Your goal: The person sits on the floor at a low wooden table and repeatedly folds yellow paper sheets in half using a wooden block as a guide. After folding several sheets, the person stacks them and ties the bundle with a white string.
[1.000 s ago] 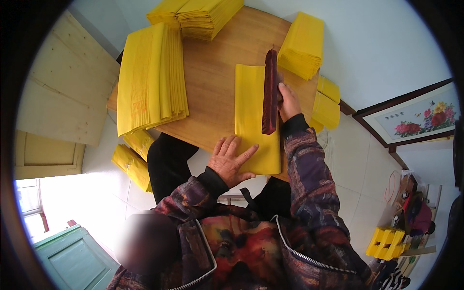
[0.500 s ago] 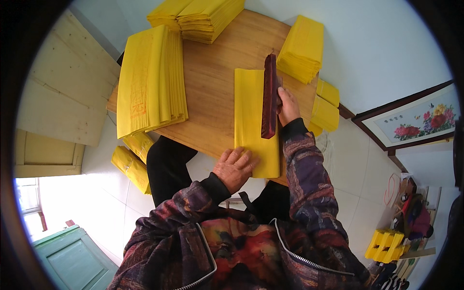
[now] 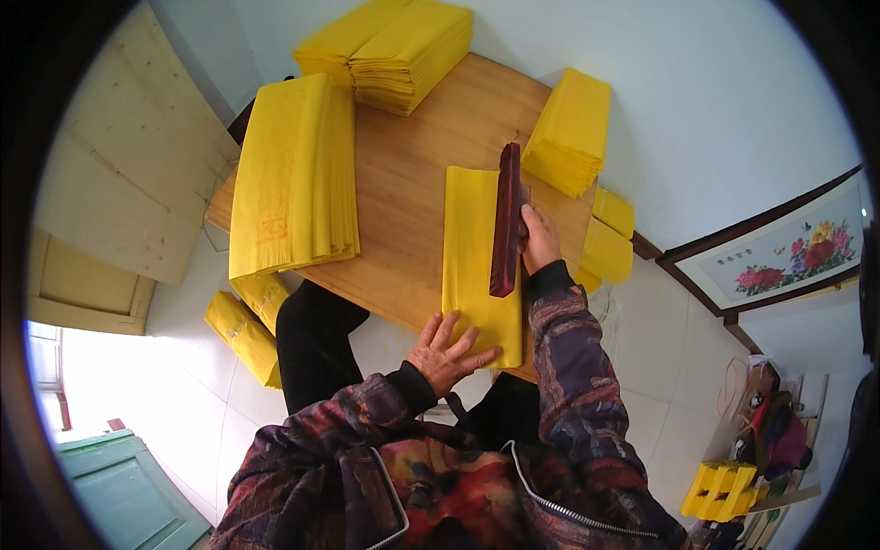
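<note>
A folded yellow paper strip [image 3: 469, 238] lies lengthwise before me at the front edge of the wooden table [image 3: 412, 156]. My left hand [image 3: 445, 356] rests on its near end, fingers spread, holding nothing. In my right hand [image 3: 539, 236] is a long wooden stamp block [image 3: 505, 225], stained dark red, gripped by a handle on its right side. The block stands on edge over the strip's right half, parallel to its length; whether it touches the paper I cannot tell. Left of the strip sits a thick yellow paper stack [image 3: 284, 174] with a red printed column.
More yellow paper piles [image 3: 394, 55] stand at the table's far edge, and another stack [image 3: 570, 128] at the far right. Yellow bundles [image 3: 240, 330] lie below the table's left side, others [image 3: 607, 247] beyond its right edge. A framed flower picture [image 3: 779, 247] leans by the wall.
The whole view has shifted, so the table sits lower in the picture. My left fingers have spread wider on the paper. The stamp block remains in my right hand over the strip.
</note>
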`<state>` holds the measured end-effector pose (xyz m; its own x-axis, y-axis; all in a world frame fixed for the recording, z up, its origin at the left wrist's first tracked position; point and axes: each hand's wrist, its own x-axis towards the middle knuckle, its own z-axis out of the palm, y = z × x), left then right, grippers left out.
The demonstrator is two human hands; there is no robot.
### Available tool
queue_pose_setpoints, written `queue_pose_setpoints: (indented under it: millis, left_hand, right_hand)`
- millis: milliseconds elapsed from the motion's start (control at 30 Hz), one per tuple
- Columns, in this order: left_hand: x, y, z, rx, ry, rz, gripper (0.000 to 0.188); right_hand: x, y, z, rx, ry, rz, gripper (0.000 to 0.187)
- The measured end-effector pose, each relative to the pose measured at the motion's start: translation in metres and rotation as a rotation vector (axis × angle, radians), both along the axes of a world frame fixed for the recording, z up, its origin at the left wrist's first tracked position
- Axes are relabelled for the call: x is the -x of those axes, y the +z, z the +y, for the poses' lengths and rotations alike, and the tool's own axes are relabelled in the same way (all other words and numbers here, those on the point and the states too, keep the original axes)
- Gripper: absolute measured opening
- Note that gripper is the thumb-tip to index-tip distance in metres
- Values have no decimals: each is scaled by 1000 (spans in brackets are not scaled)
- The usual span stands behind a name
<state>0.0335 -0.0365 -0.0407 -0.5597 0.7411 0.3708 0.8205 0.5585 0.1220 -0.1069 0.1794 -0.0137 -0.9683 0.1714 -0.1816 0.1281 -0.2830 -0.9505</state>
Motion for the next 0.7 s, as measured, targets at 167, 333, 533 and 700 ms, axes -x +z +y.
queue_pose_setpoints:
  millis: [167,333,533,700]
  left_hand:
    - [-2,-3,-1,-1,15,32,55]
    - [-3,-1,-2,14,16,18,57]
    - [-3,-5,-2,-11,12,25,58]
    - [-4,-6,-2,-30,16,16,58]
  right_hand:
    - [3,-2,-2,-20,-3,-4,31]
    - [-4,17,-3,-118,-39,-16,24]
    - [-24,56,-14,-853,87,-8,27]
    - [-29,56,-47,-1482,83,33,33]
